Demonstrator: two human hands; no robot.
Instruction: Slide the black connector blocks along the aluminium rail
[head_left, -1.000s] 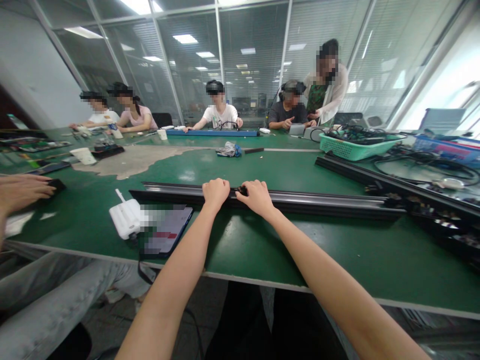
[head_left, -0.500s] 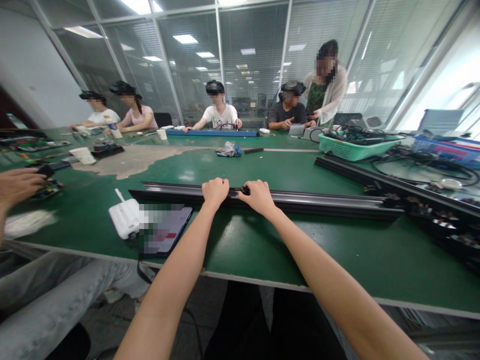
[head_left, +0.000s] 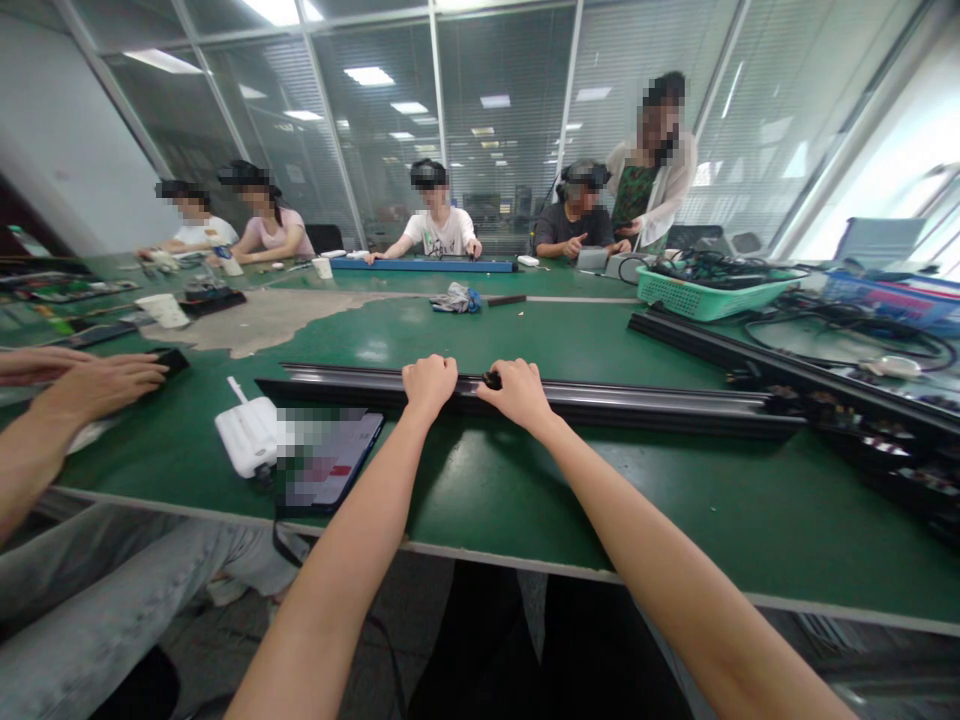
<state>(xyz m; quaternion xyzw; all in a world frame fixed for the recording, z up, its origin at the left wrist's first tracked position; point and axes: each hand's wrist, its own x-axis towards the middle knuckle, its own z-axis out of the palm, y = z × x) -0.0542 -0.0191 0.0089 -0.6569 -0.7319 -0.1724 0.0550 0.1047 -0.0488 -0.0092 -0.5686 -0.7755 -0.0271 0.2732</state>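
A long black metal rail (head_left: 645, 402) lies crosswise on the green table in front of me. My left hand (head_left: 430, 384) is closed round the rail left of its middle, with the fingertips hidden behind it. Just to the right, my right hand (head_left: 519, 390) pinches a small black part (head_left: 491, 380) at the rail's upper face. The two hands are a short distance apart. What the small part is cannot be made out.
Left of my arms lie a white device (head_left: 250, 436) and a phone (head_left: 334, 462). A neighbour's hands (head_left: 97, 385) hold a black piece at the left. Another rail (head_left: 690, 345) and a green basket (head_left: 716, 292) stand right. A crumpled cloth (head_left: 455, 298) lies beyond. People sit opposite.
The neighbour's hands at the left have moved right and nearer with the black piece. My own hands and the rail look almost unchanged.
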